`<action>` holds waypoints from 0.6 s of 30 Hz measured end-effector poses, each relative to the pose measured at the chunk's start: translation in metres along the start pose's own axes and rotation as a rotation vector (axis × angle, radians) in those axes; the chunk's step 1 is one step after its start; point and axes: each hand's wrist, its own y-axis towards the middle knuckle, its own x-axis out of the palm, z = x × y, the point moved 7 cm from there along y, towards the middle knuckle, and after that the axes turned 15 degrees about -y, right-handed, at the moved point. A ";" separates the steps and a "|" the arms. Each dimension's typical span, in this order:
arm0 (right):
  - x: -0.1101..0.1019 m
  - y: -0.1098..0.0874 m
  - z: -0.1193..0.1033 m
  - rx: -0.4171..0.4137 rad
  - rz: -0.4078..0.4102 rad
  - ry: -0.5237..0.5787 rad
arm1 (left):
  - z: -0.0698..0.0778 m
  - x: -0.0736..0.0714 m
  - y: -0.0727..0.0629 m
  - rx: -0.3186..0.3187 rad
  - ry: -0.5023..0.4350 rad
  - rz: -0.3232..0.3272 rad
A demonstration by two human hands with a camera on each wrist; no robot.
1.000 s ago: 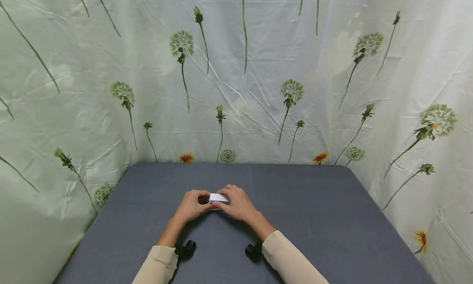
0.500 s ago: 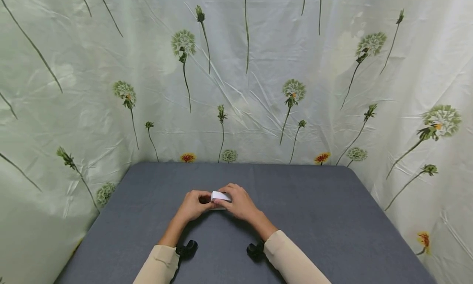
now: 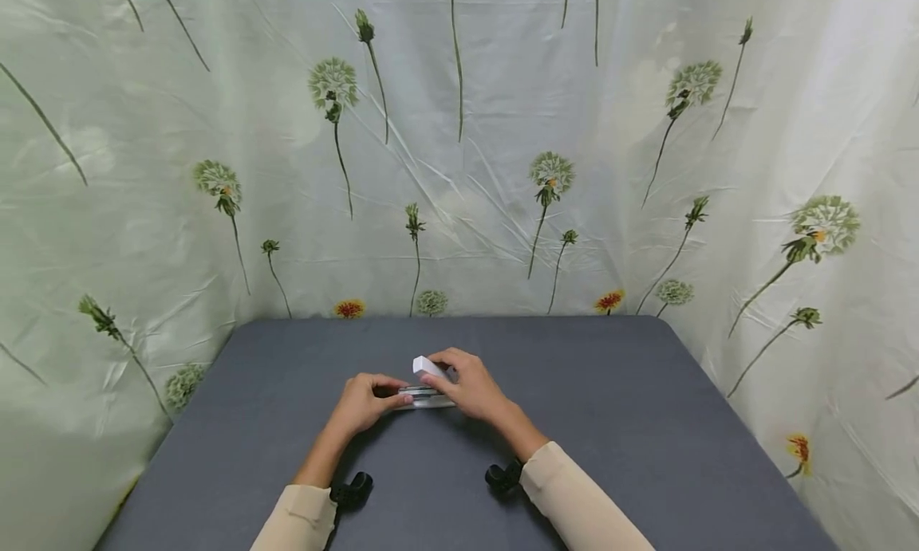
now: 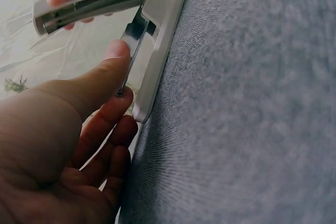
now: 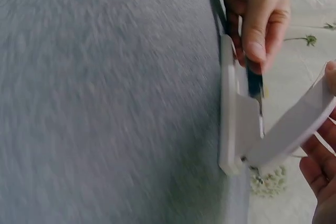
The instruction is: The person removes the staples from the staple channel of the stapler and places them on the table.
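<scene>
Currently facing a flowered curtain [image 3: 488, 176] across a grey table [image 3: 589, 391], handling a white stapler [image 3: 434, 403] resting near its middle, gripping the tilted-up cover [image 5: 294, 121] with curled fingers of the right hand [image 3: 467, 384] and pinching the metal strip [image 4: 135, 31] between thumb and fingertips of the left hand [image 3: 359, 403].

A person's left arm [image 3: 326, 451] and right arm [image 3: 522, 433] reach up from the bottom edge of the frame, sleeves ending below bare wrists, both slanting inward toward the lower centre. The left hand [image 3: 361, 403] pinches between an extended thumb [image 4: 100, 80] and bent fingers [image 4: 105, 120], seen at the lower left of the left wrist view. The right hand [image 3: 470, 385] sits slightly higher in the frame, knuckles arched, gripping between thumb and curled fingers; the two hands are close but apart
</scene>
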 end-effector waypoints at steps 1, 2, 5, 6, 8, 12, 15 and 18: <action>-0.003 -0.001 0.003 0.001 -0.003 0.006 | 0.001 0.001 0.001 -0.003 -0.005 0.001; -0.006 -0.001 0.005 0.001 -0.008 0.019 | 0.001 0.002 0.001 -0.013 -0.014 0.005; -0.012 -0.003 0.011 0.004 -0.026 0.045 | 0.003 0.004 0.002 -0.021 -0.020 0.012; -0.013 -0.003 0.013 0.003 -0.030 0.051 | 0.003 0.004 0.002 -0.023 -0.019 0.011; -0.016 -0.005 0.015 -0.001 -0.034 0.064 | 0.003 0.005 0.002 -0.032 -0.017 0.006; -0.021 -0.008 0.019 -0.013 -0.031 0.065 | 0.001 0.004 0.002 -0.058 -0.016 0.004; -0.025 -0.010 0.022 -0.013 -0.025 0.059 | 0.000 0.002 0.002 -0.064 -0.009 0.007; -0.030 -0.012 0.025 -0.011 -0.018 0.064 | 0.000 0.001 0.002 -0.064 -0.007 0.007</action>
